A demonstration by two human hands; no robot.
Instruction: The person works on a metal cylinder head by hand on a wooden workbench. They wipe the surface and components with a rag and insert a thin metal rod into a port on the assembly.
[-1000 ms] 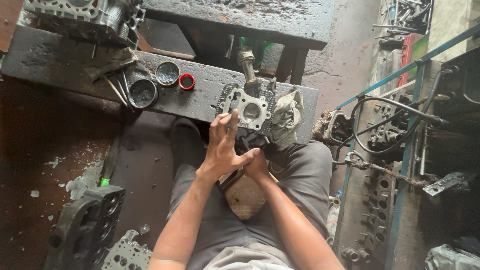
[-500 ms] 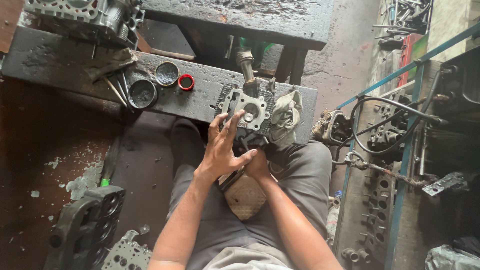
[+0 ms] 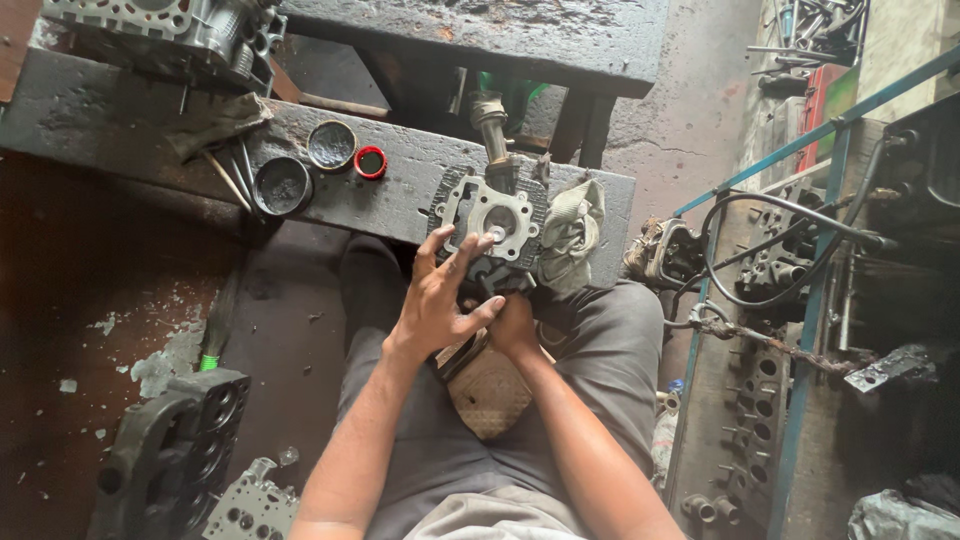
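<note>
Fingers of the left hand were spread wide, the palm flat and open, with the fingertips laid against the lower left edge of the cylinder head. Nothing was gripped in that hand; it only touched the finned casting. The right hand sat just beneath the cylinder head, partly hidden by the left hand and by the part itself, so whether it was closed on anything could not be told. The cylinder head stood at the front edge of the grimy table, above the person's knees, its square face turned upward and a pipe stub rising from its far side. A crumpled rag lay touching its right side. Further left on the table lay a dark round tin, a grey lid and a small red cap, well apart from the hands. A woven pad rested on the person's lap below the hands. On the floor to the left stood a dark engine block.
</note>
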